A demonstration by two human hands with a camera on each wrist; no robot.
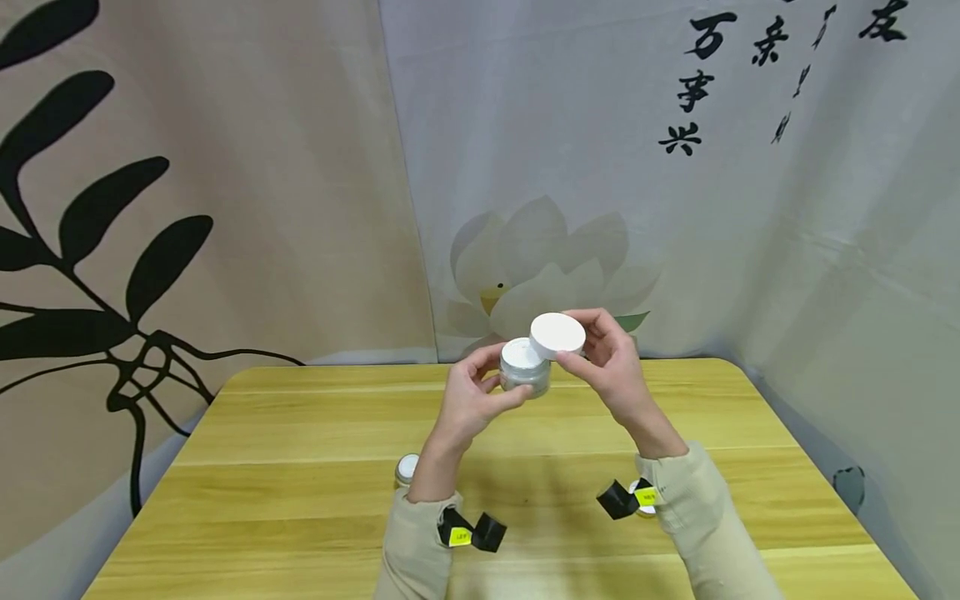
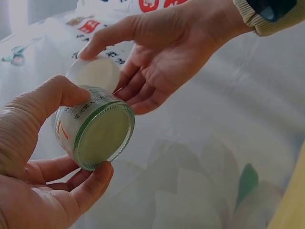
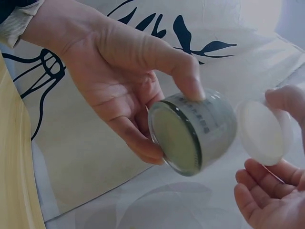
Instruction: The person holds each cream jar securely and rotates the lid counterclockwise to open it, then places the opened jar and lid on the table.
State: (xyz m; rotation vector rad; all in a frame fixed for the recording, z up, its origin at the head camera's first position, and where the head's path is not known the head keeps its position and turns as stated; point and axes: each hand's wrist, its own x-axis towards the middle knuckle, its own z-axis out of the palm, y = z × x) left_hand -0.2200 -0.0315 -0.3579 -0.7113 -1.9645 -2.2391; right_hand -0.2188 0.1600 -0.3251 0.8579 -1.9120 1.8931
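My left hand (image 1: 468, 404) grips a small clear glass jar (image 1: 524, 382) around its side, thumb on the printed label. In the head view the jar's top looks white; in the left wrist view its round glass base (image 2: 106, 136) faces the camera, pale green. A round white lid (image 1: 557, 335) is pinched at its edge by my right hand (image 1: 613, 371), just right of the jar and slightly higher. The lid's pale inner face (image 3: 261, 132) shows in the right wrist view. Both hands are raised above the table's far part.
A small white-topped jar (image 1: 407, 468) stands on the wooden table (image 1: 300, 467), partly behind my left forearm. Another small round white-topped item (image 1: 647, 511) is mostly hidden by the right wrist camera (image 1: 618, 500). A printed cloth (image 1: 315, 183) hangs behind the table.
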